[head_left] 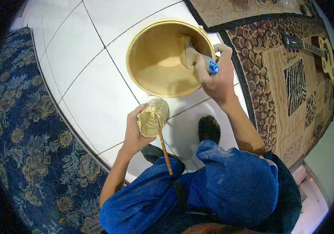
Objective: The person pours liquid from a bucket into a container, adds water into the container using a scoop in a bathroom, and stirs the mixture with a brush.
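My left hand (pixel 134 130) is wrapped round a ribbed tin can (pixel 149 123) smeared with pale yellow stuff, its mouth tilted toward me. A thin brown stick (pixel 164 150) leans out of the can. Just beyond stands a round, cream-yellow bucket (pixel 147 66), its inside coated in pale tan. At the bucket's right side, my right hand (pixel 217 80) touches the rim and grips a brush (pixel 213 67) with a blue-tipped, patterned handle. The brush's wide head rests against or near the bucket's inner right wall; whether it touches is hard to tell.
White floor tiles (pixel 85 82) lie under the bucket. A dark blue floral carpet (pixel 38 156) is on the left, an animal-print rug (pixel 272 70) on the right. A guitar (pixel 323 50) lies at the far right. My knees and feet are close below the can.
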### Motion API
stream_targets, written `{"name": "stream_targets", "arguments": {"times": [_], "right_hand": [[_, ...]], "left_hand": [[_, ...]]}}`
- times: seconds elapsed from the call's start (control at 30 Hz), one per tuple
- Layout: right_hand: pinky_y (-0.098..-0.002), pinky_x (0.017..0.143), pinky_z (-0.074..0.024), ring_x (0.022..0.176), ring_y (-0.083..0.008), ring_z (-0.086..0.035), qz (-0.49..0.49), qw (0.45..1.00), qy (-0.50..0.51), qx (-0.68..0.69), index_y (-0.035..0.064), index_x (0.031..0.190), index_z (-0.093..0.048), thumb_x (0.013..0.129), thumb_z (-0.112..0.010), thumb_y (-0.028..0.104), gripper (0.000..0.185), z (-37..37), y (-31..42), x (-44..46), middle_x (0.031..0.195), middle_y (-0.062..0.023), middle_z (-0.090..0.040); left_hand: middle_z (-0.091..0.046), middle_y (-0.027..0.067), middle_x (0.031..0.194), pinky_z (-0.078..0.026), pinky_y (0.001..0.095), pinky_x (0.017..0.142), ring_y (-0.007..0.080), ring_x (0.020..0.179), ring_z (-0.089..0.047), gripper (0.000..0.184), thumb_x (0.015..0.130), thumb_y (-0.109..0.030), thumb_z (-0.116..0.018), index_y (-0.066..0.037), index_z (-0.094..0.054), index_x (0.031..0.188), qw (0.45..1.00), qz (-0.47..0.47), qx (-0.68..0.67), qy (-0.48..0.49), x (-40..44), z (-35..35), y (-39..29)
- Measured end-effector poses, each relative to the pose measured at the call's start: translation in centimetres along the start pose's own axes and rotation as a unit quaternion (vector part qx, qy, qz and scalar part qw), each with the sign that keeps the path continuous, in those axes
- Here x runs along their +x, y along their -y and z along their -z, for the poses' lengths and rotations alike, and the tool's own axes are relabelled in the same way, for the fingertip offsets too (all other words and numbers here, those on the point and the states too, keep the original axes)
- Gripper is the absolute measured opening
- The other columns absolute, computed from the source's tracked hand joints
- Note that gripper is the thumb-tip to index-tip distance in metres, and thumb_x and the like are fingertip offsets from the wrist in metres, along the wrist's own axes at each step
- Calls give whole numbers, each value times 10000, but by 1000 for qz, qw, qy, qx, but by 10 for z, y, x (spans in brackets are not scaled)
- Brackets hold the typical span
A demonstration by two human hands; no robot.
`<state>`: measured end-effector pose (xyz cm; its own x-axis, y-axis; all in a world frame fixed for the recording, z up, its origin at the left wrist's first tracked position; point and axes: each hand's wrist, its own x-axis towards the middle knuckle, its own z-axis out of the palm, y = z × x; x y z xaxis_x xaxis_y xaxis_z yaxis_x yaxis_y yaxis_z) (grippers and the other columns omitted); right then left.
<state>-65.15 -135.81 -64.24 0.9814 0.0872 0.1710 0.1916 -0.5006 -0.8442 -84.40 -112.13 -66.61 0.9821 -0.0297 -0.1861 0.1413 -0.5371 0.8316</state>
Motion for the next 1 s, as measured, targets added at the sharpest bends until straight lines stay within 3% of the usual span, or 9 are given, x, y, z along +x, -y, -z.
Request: {"name": "stream_targets", "arguments": {"times": [0.03, 0.13, 0.23, 0.5, 0.6, 0.77, 0.87, 0.93, 1.0], "right_hand": [[-463, 702, -512, 777, -420, -633, -19, 1000, 4, 7, -19, 1107, -448, 898, -707, 278, 446, 1, 3, 1, 919, -271, -595], [-330, 576, -496, 619, -172, -601, 29, 998, -3, -57, -24, 1116, -437, 916, -676, 160, 362, 1, 0, 7, 782, -131, -627], [-472, 756, -497, 836, -428, -625, -35, 999, 16, 8, -31, 1104, -450, 906, -671, 278, 428, 2, 6, 19, 925, -279, -597], [-475, 763, -507, 838, -437, -649, -66, 997, 26, -43, -67, 1091, -443, 898, -681, 289, 470, 5, -5, 49, 845, -276, -609], [-492, 816, -498, 916, -458, -623, -63, 995, 15, -76, -85, 1124, -442, 900, -687, 309, 516, 2, -3, 53, 1001, -313, -571], [-490, 902, -469, 1000, -453, -550, 62, 983, -5, -171, -101, 1161, -433, 911, -688, 316, 549, 1, -3, 63, 1164, -327, -460], [-511, 774, -508, 862, -484, -614, -8, 987, 24, -160, -83, 1082, -437, 916, -694, 315, 502, 8, 14, 64, 970, -330, -576], [-526, 665, -518, 767, -503, -646, -36, 977, 49, -206, -52, 1022, -436, 922, -690, 334, 473, 12, 21, 69, 799, -308, -632], [-531, 666, -519, 779, -495, -653, -47, 964, 81, -250, -46, 1018, -444, 924, -685, 347, 470, 20, 28, 74, 808, -310, -640]], "left_hand": [[-478, 181, 1397, -386, 430, 1094, 359, 1282, -459, 962, 626, -105, -890, -30, -368, 1430, 1000, -5, -5, -1, 0, -1, 2], [-473, 184, 1400, -386, 431, 1095, 358, 1283, -459, 967, 627, -112, -896, -27, -365, 1430, 1000, -13, -17, -1, -2, -2, 9], [-454, 193, 1414, -380, 434, 1102, 358, 1286, -458, 967, 636, -121, -898, -21, -359, 1432, 1000, -10, -21, 6, -1, -1, 7], [-269, 190, 1530, -383, 447, 1126, 377, 1364, -389, 1185, 617, -190, -920, -34, -178, 1527, 995, -14, 26, 94, 2, 20, 13], [-231, 196, 1544, -405, 465, 1109, 379, 1387, -360, 1275, 588, -220, -937, -23, -116, 1543, 985, 93, -37, 142, 6, 34, 7], [-248, 213, 1529, -349, 466, 1143, 381, 1399, -337, 1291, 583, -254, -945, -4, -112, 1538, 985, 97, -41, 139, -5, 24, 25], [-298, 243, 1493, -280, 452, 1175, 385, 1403, -322, 1277, 587, -263, -950, 13, -127, 1525, 980, 104, -119, 118, -22, 6, 53], [-291, 200, 1500, -318, 438, 1168, 359, 1392, -355, 1330, 571, -232, -968, -30, -80, 1540, 991, 54, -1, 120, -32, 1, 66], [-309, 175, 1469, -317, 443, 1175, 335, 1409, -331, 1295, 582, -228, -969, -27, -112, 1532, 993, 37, 25, 113, -38, -1, 72]]}}
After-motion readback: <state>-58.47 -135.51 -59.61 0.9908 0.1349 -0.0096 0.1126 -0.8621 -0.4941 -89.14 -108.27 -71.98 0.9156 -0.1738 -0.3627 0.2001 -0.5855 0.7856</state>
